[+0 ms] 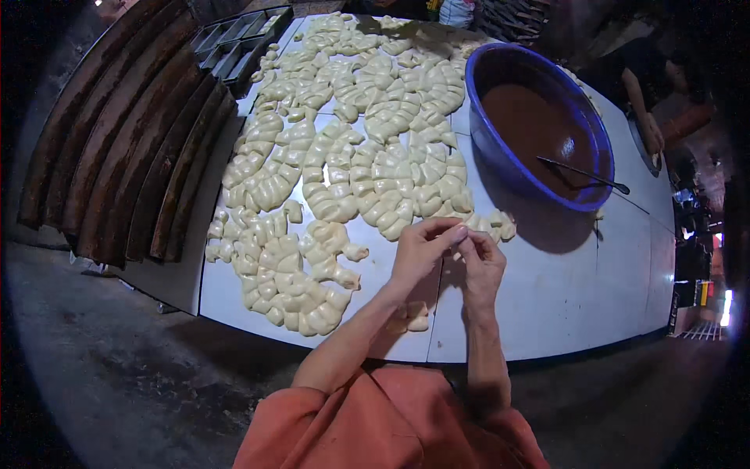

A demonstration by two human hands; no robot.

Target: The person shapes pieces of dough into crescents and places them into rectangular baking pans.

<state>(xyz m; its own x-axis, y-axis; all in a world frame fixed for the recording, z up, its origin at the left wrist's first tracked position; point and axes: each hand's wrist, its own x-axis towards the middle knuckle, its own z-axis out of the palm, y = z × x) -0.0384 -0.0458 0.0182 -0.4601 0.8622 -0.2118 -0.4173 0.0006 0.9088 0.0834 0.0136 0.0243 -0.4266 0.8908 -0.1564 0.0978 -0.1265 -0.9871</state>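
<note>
My left hand (422, 252) and my right hand (482, 273) meet over the near middle of the white table. Thumbs and fingertips press together in a pinch. Whatever lies between them is hidden or too small to name. Pale, glossy pieces of dough (383, 176) lie in a dense spread from just beyond my hands to the table's far end. Close beside my fingertips on the right is a small group of dough pieces (500, 225). Under my left forearm, a few more dough pieces (418, 316) sit in shadow near the front edge.
Right of the dough stands a large blue-purple tub (488, 133) of brown, thick-looking liquid (535, 129). A dark long-handled utensil (586, 173) rests across its rim. Long, dark-brown curved pieces (117, 148) are stacked at left, near metal tins (234, 51). Another person's arm (642, 109) reaches in at right.
</note>
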